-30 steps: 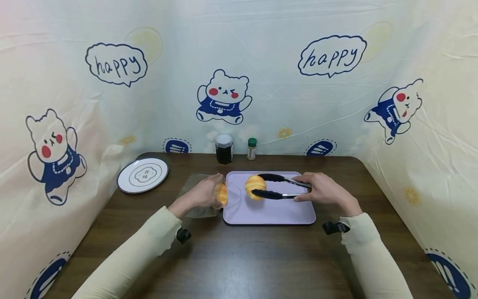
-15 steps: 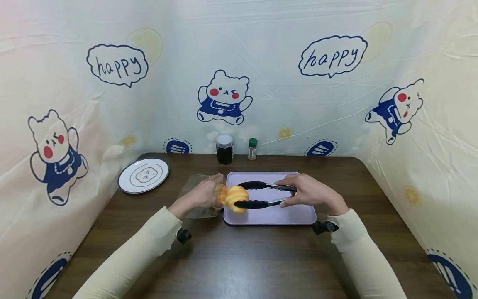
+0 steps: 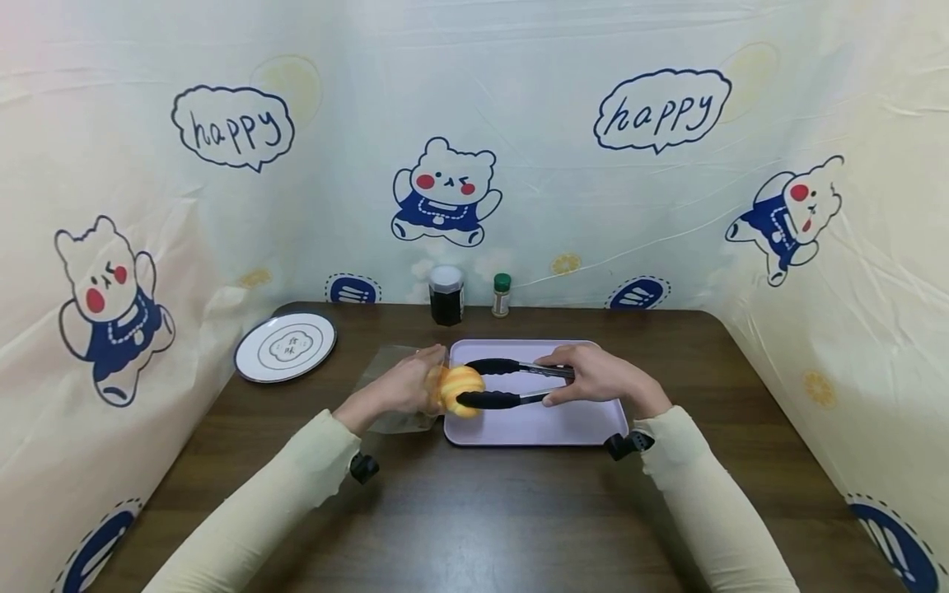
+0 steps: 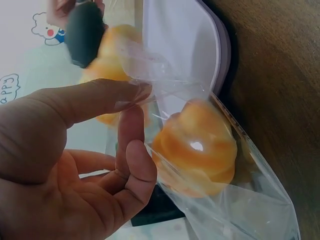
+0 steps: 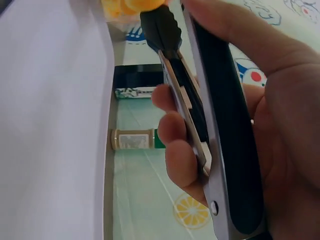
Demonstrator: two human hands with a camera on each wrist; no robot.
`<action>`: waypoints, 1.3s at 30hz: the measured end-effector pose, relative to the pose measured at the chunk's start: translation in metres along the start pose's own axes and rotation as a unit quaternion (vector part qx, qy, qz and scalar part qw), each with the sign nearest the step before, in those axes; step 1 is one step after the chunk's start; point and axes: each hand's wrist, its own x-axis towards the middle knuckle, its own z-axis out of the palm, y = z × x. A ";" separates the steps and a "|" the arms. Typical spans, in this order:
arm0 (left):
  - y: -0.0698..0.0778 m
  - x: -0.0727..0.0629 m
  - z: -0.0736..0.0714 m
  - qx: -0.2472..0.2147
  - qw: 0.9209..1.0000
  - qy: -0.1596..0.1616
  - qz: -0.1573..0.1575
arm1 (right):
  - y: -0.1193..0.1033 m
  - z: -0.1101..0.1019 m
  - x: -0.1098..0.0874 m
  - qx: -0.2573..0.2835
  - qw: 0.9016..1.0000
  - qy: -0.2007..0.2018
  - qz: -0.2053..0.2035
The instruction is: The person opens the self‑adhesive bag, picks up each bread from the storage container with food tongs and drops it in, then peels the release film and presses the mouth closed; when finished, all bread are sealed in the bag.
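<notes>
My left hand [image 3: 404, 383] pinches the mouth of a clear plastic bag [image 4: 260, 212] between thumb and fingers. Inside the bag sits a golden bread roll [image 4: 197, 150], seen through the film in the left wrist view. My right hand [image 3: 602, 379] grips a pair of metal tongs [image 5: 227, 130] with black tips. Between those tips is a second bread roll [image 3: 461, 390], yellow-striped, right at the bag's mouth and beside my left fingers. The tongs reach leftward above a lilac tray [image 3: 544, 424]. My left hand hides part of the bag in the head view.
A white plate [image 3: 259, 366] with a dark rim lies at the back left. Behind the tray stand a dark jar [image 3: 446, 306] with a pale lid and a small green-capped bottle [image 3: 500, 298]. Printed cloth surrounds the brown table [image 3: 474, 527].
My right hand has moved left with the tongs, carrying the second bread roll from above the tray to the bag's mouth. My left hand has stayed in place.
</notes>
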 end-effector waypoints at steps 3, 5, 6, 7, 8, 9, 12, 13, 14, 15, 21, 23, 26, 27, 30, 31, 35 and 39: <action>0.001 0.001 0.001 -0.006 1.000 -0.006 -0.003 | 0.000 0.004 0.002 -0.018 1.000 0.008 0.020; 0.002 0.001 0.002 -0.004 1.000 -0.010 -0.004 | -0.002 0.008 0.004 -0.033 0.999 0.013 0.030; 0.002 0.002 0.002 -0.003 1.000 -0.012 -0.005 | -0.003 0.009 0.004 -0.040 0.999 0.016 0.032; 0.002 0.001 0.003 -0.002 1.000 -0.013 -0.007 | -0.005 0.010 0.005 -0.045 0.998 0.018 0.034; 0.002 0.002 0.003 -0.002 1.000 -0.015 -0.010 | -0.007 0.012 0.006 -0.053 0.998 0.019 0.034; 0.002 0.002 0.004 -0.002 1.000 -0.016 -0.013 | -0.008 0.012 0.006 -0.061 0.997 0.021 0.034; 0.003 0.002 0.004 -0.003 1.000 -0.013 -0.024 | -0.014 0.013 0.007 -0.079 0.996 0.024 0.032; 0.003 0.002 0.004 -0.002 1.000 -0.011 -0.025 | -0.015 0.013 0.008 -0.083 0.996 0.025 0.031; 0.004 0.002 0.004 -0.002 1.000 -0.008 -0.027 | -0.016 0.013 0.008 -0.088 0.995 0.027 0.031; 0.004 0.002 0.004 -0.004 1.000 -0.007 -0.028 | -0.018 0.013 0.008 -0.091 0.995 0.030 0.031; 0.005 0.003 0.005 -0.013 1.000 -0.009 -0.022 | -0.023 0.016 0.011 -0.106 0.992 0.043 0.054; 0.005 0.003 0.005 -0.010 1.000 -0.006 -0.021 | -0.026 0.017 0.011 -0.108 0.991 0.044 0.067; 0.003 0.002 0.005 0.015 1.000 0.007 -0.016 | -0.029 0.017 0.011 -0.122 0.989 0.050 0.069; 0.003 0.001 0.005 0.027 0.999 0.012 -0.016 | -0.031 0.017 0.011 -0.126 0.988 0.052 0.067; 0.001 0.001 0.005 0.075 0.997 0.031 -0.016 | -0.032 0.015 0.010 -0.139 0.987 0.059 0.052; 0.000 0.000 0.005 0.088 0.995 0.035 -0.019 | -0.033 0.015 0.010 -0.141 0.987 0.059 0.051; 0.000 -0.001 0.005 0.117 0.992 0.041 -0.033 | -0.034 0.015 0.010 -0.143 0.986 0.060 0.058; -0.001 -0.001 0.005 0.114 0.992 0.032 -0.031 | -0.037 0.016 0.012 -0.144 0.985 0.059 0.068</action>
